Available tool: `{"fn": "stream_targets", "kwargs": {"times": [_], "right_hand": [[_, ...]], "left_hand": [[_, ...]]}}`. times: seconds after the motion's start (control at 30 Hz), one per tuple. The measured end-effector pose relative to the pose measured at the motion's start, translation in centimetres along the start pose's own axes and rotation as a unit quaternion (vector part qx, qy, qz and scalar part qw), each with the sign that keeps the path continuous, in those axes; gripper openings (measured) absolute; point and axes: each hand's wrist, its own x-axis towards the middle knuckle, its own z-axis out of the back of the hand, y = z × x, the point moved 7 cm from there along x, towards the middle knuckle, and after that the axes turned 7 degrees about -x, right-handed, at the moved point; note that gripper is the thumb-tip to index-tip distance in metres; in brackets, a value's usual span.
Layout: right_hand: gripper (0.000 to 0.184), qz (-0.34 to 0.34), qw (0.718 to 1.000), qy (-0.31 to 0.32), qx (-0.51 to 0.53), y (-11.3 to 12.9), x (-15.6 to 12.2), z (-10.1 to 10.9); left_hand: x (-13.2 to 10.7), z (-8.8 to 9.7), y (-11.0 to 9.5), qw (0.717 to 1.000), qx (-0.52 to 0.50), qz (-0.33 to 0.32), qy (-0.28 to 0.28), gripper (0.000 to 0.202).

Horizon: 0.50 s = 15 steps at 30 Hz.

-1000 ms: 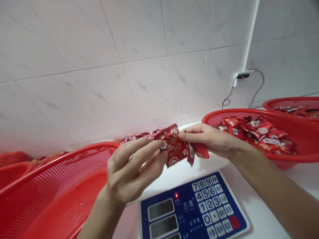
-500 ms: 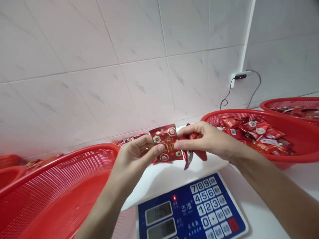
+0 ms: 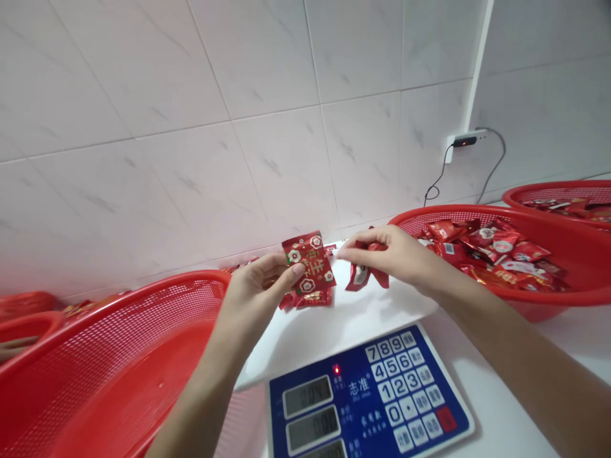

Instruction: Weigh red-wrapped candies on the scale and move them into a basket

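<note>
My left hand pinches a flat red snack packet with white flowers and gold characters, its printed face toward me. To its right, my right hand is curled around small red wrapped snacks, which hang below the fingers. Both hands are above the white pan of a digital scale. Under the left packet, more red snack packets lie on that pan, partly hidden. In front is the scale's blue keypad panel with a lit red light and number displays.
A large red basket stands at left; another basket at right holds many red packets, with a further basket behind. Another person's hand shows at the far left. A cable runs from a wall socket.
My hands have moved apart: the right has drawn away from the flat packet, which stays in my left hand. Another person's hand has appeared at the far left.
</note>
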Motion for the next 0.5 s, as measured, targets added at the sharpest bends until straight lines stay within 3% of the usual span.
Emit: {"fn": "stream_targets", "kwargs": {"times": [0.1, 0.17, 0.3, 0.5], "right_hand": [[0.026, -0.031, 0.996, -0.085, 0.003, -1.2, 0.4, 1.6], [0.033, -0.041, 0.992, -0.116, 0.027, -1.8, 0.5, 2.3], [0.037, -0.039, 0.990, -0.116, 0.066, -1.6, 0.4, 2.3], [0.045, 0.016, 0.991, -0.114, 0.063, 0.0, -0.2, 2.5]], "left_hand": [[0.8, 0.4, 2.2, 0.997, 0.069, 0.039, -0.002, 0.048], [1.0, 0.9, 2.6, 0.988, 0.149, 0.038, -0.019, 0.045], [0.5, 1.4, 0.2, 0.975, 0.210, -0.025, -0.065, 0.016], [-1.4, 1.6, -3.8, 0.977, 0.131, -0.121, -0.114, 0.008]]}}
